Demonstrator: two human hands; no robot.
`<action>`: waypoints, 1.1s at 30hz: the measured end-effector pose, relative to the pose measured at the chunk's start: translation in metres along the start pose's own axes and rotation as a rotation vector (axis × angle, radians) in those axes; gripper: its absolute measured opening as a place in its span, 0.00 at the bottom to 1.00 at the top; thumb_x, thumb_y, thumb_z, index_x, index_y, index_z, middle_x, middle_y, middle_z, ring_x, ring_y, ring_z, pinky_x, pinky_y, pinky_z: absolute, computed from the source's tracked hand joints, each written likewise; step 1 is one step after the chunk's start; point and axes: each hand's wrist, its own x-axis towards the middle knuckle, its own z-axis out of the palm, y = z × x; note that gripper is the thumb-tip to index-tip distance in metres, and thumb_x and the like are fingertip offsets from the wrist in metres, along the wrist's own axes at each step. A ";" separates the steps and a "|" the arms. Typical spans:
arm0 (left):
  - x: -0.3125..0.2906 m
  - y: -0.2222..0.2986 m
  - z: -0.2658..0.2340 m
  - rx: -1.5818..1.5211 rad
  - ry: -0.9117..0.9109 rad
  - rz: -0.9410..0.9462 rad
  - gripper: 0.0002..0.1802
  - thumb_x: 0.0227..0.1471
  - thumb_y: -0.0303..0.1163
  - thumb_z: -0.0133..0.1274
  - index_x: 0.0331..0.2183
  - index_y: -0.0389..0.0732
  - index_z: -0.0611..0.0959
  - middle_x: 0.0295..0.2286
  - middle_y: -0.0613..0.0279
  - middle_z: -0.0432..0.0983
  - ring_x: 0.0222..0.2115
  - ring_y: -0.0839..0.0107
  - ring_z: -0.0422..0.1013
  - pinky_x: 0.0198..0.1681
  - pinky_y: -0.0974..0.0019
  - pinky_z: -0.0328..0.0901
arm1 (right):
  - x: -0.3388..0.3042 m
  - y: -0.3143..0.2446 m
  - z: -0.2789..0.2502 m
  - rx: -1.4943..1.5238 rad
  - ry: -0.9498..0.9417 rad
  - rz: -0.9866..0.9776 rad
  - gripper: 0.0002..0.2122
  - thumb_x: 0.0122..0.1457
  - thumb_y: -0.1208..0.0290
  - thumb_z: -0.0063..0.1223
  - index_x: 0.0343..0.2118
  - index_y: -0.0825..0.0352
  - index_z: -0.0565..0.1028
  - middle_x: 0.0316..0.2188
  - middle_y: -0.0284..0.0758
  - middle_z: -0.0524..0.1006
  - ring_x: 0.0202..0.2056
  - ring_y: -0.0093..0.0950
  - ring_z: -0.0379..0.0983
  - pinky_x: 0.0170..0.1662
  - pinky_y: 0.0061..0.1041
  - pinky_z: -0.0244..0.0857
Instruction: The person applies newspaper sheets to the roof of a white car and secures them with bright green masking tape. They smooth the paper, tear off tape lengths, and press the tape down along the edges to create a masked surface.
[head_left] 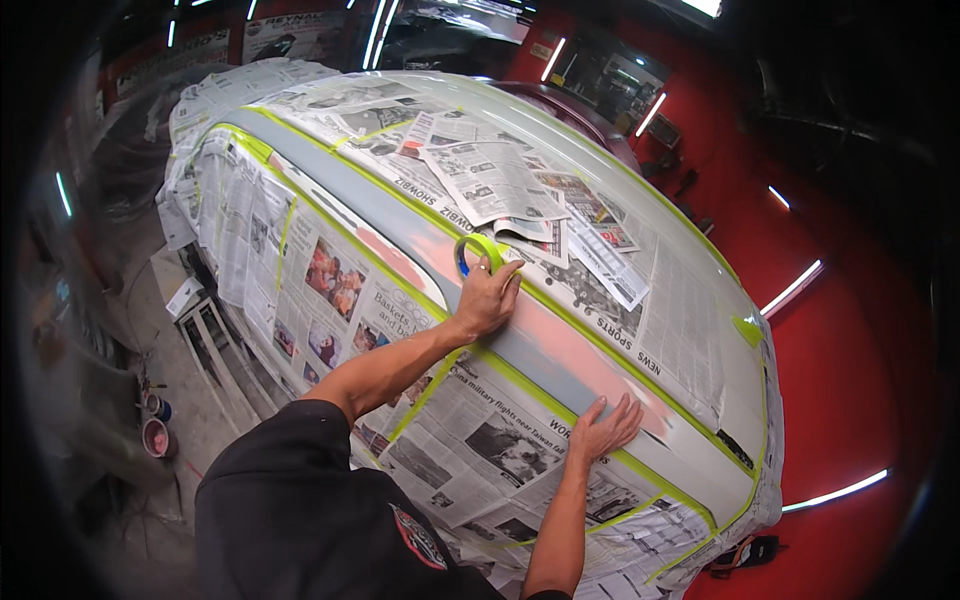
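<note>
Along masked car panel: my left hand (487, 298) clamped on roll of green tape (478, 250), pulling strip along grey bare band (400, 240). Right hand (605, 430) open, flat, pressing tape edge onto newspaper (470, 440). Best keep strip taut, straight, rub down firmly. Paint pots (155, 425) on floor far left; loose newspaper sheets (490, 180) above roll could snag it.

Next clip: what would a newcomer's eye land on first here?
Most likely the car wrapped in newspaper, with lime-green masking tape framing a bare grey and pink strip across the middle. The left hand holds a roll of green tape at the strip's upper edge, while the right hand lies flat on its lower edge. Red walls with bright light bars fill the right side.
</note>
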 end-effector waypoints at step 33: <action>0.124 0.065 -0.082 -0.310 -0.530 0.059 0.20 0.58 0.43 0.59 0.24 0.35 0.80 0.21 0.70 0.72 0.23 0.80 0.63 0.28 0.71 0.60 | -0.023 0.027 0.012 -0.076 0.117 -0.059 0.26 0.65 0.53 0.41 0.61 0.62 0.66 0.63 0.42 0.62 0.65 0.44 0.54 0.66 0.52 0.42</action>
